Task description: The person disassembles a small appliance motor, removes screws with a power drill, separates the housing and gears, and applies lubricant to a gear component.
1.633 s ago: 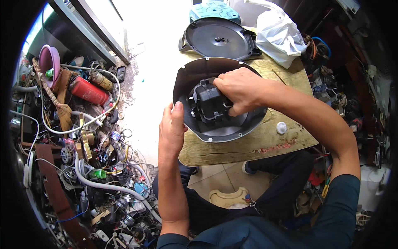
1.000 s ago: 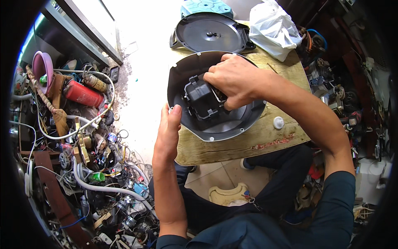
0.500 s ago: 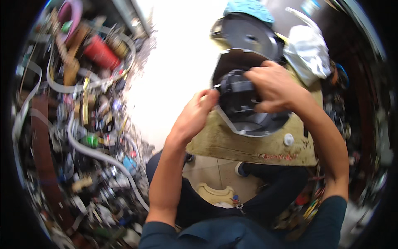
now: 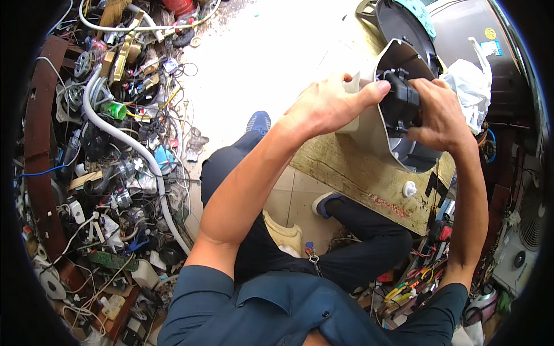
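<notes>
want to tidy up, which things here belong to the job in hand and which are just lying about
Likely part of the job:
grey housing, left hand at its rim
black unit inside it, right hand on it
perhaps the round black cover

Seemingly just lying about:
white plastic bag
grey hose
green circuit board
small white cap, though unclear

We see the housing [image 4: 372,135] pale grey outside and dark within, and its boxy unit [image 4: 401,98] black. We find the round lid [image 4: 404,29] black, the block [image 4: 420,16] turquoise. We note yellowish tan on the tabletop [image 4: 334,164], mottled darker with pinkish-red streaks; white on the bag [image 4: 470,89] and cap [image 4: 409,189]; dark teal-blue on the shirt [image 4: 277,305]; grey on the hose [image 4: 124,138].
</notes>
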Demonstrator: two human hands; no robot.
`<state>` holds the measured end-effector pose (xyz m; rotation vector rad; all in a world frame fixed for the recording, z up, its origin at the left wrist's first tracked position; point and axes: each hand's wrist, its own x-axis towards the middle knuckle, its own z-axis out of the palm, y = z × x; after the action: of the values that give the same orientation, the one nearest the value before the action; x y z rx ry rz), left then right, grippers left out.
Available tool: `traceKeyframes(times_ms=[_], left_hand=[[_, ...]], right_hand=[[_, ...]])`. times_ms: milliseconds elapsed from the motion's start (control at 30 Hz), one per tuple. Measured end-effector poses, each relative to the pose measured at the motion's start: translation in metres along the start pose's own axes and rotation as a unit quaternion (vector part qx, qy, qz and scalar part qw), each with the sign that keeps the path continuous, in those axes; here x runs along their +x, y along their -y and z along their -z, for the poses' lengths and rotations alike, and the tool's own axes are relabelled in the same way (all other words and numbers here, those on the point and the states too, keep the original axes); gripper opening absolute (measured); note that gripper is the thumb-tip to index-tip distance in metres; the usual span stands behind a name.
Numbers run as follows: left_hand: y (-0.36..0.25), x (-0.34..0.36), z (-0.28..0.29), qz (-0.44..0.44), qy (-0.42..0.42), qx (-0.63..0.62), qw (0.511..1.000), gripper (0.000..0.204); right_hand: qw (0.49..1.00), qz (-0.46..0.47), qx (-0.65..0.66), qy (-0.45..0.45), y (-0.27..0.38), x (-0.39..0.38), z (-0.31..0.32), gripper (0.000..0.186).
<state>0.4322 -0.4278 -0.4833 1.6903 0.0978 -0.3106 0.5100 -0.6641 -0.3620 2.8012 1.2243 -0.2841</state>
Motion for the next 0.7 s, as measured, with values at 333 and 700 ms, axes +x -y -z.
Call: traceKeyframes(times_ms=[333, 700], left_hand=[[-0.006, -0.007, 0.0, -0.013, 0.027, -0.045, 0.999, 0.075], [-0.02, -0.011, -0.003, -0.001, 0.022, -0.049, 0.999, 0.075]], right_hand=[[0.998, 0.036, -0.035, -0.024, 0.005, 0.001, 0.0, 0.065], [0.998, -0.011, 0.033, -0.047, -0.031, -0.027, 0.002, 0.071]])
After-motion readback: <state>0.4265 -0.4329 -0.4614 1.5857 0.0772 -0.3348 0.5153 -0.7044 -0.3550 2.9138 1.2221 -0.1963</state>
